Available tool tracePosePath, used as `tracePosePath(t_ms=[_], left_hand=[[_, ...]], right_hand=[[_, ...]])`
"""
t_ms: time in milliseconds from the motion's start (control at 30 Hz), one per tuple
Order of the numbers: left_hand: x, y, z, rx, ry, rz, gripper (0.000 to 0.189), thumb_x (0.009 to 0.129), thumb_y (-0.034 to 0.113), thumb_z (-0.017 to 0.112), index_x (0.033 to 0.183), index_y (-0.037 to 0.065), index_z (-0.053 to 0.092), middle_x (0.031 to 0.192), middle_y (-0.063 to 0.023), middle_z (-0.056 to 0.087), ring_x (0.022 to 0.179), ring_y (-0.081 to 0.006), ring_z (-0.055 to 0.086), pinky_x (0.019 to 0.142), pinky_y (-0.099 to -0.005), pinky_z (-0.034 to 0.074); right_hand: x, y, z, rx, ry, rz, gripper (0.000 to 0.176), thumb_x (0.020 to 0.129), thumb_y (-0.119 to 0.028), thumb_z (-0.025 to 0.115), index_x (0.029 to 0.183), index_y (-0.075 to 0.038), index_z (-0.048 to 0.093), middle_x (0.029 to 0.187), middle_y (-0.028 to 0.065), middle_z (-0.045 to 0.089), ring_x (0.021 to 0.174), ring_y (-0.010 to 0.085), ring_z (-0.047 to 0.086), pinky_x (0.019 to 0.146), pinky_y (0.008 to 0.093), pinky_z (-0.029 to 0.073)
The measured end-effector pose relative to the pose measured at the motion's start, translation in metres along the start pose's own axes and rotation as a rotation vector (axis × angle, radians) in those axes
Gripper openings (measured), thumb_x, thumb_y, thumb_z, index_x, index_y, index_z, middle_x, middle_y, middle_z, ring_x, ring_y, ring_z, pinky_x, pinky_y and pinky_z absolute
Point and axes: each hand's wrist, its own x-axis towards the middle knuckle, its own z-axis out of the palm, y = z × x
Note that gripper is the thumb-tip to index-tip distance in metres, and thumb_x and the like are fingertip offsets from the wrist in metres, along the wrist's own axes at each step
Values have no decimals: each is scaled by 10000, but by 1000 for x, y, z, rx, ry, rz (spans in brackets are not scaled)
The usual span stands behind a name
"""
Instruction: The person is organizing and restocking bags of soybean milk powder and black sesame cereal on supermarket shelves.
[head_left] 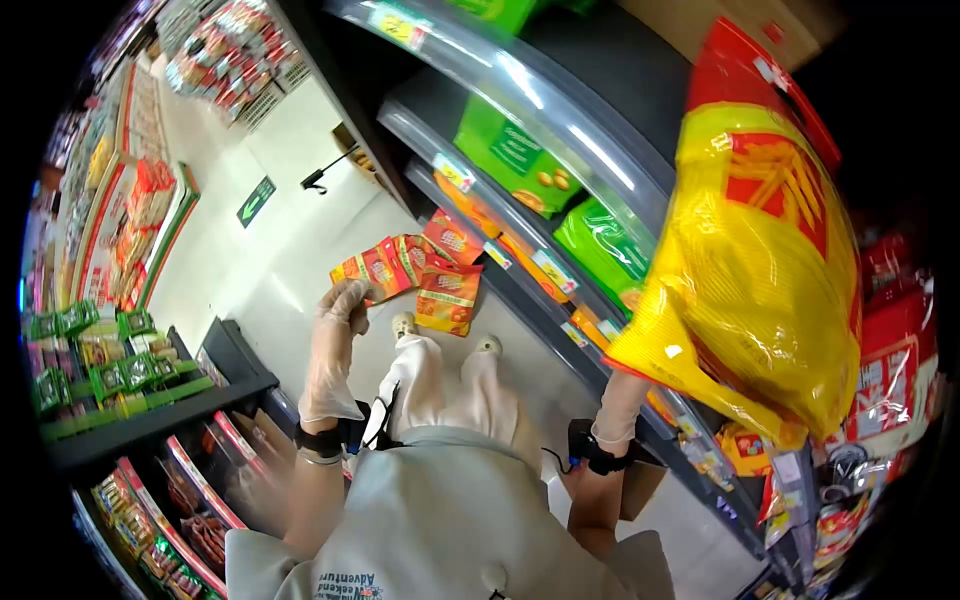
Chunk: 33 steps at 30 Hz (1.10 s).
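My left hand (345, 308), in a clear plastic glove, is in mid-air with its fingers curled together and nothing visible in them. Seen from above, it is nearest to several red and orange snack pouches (447, 297) lying on the floor before my feet. My right hand (620, 400), also gloved, grips the lower corner of a large yellow snack bag (760, 260) with a red top and a picture of fries. The bag is raised in front of the shelves, and it hides most of those fingers.
A dark shelf unit (540, 85) with clear front rails and green snack bags (515, 160) is on the right. At the left are another shelf rack (160, 410) and a display of packets (150, 205). A green arrow sign (257, 201) marks the floor, near a black-handled object (315, 180).
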Motion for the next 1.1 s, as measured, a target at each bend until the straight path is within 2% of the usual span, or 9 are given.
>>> tracePosePath(t_ms=[67, 100, 133, 200, 633, 767, 867, 1000, 1100], left_hand=[[10, -2, -12, 32, -57, -15, 242, 878, 253, 546, 805, 35, 623, 534, 45, 390, 453, -53, 284, 452, -217, 223], [12, 1, -13, 76, -40, -31, 250, 881, 254, 537, 816, 29, 627, 545, 40, 410, 471, -54, 309, 463, -211, 230], [16, 3, -14, 70, -33, -40, 250, 881, 254, 537, 816, 29, 627, 545, 40, 410, 471, -54, 309, 463, -211, 230], [29, 6, -21, 62, -50, -95, 243, 874, 265, 552, 797, 42, 612, 551, 30, 432, 466, -56, 318, 472, -209, 256], [143, -68, -80, 237, -485, -347, 216, 888, 228, 508, 834, 44, 605, 646, 3, 515, 602, -69, 446, 588, -213, 364], [163, -113, -91, 70, -477, -411, 216, 892, 219, 516, 829, 28, 597, 660, 0, 518, 614, -79, 464, 595, -219, 378], [166, -136, -93, 102, -427, -457, 204, 892, 202, 517, 826, 25, 594, 677, -4, 525, 623, -86, 477, 606, -220, 386], [162, -143, -85, 137, -437, -473, 188, 901, 191, 515, 859, 22, 587, 710, 9, 517, 659, -69, 444, 618, -203, 366], [156, -133, -74, 132, -506, -453, 191, 894, 195, 524, 863, 18, 588, 716, 5, 521, 678, -77, 468, 642, -210, 383]], right_hand=[[14, -21, 17, 1022, -138, 1034, 169, 899, -118, 483, 774, -5, 462, 702, 11, 448, 627, 137, 420, 604, 248, 345], [43, -34, 0, 1292, -261, 830, 289, 914, -180, 443, 665, -49, 376, 627, -15, 346, 565, 98, 316, 551, 243, 258], [56, -44, -2, 1137, -310, 835, 288, 907, -191, 455, 658, -59, 396, 636, -8, 357, 576, 97, 323, 560, 234, 269], [63, -67, 6, 1347, -312, 1083, 293, 900, -210, 466, 653, -64, 406, 636, -5, 360, 576, 98, 327, 566, 244, 279], [45, -215, 70, 1145, -556, 1174, 330, 902, -244, 491, 650, -32, 465, 611, 11, 454, 573, 100, 404, 567, 252, 340], [18, -225, 90, 976, -662, 1234, 338, 900, -252, 496, 645, -32, 465, 600, 5, 459, 530, 87, 391, 507, 242, 324], [1, -224, 99, 1011, -731, 1346, 208, 902, -168, 529, 766, -20, 477, 684, 14, 470, 651, 107, 444, 634, 256, 388], [-13, -216, 96, 1039, -604, 1328, 146, 895, -128, 544, 800, -22, 513, 697, 12, 498, 667, 105, 466, 665, 255, 401], [-10, -199, 83, 1042, -530, 1284, 134, 894, -170, 554, 829, -54, 545, 773, 33, 604, 660, 58, 493, 588, 192, 364]])
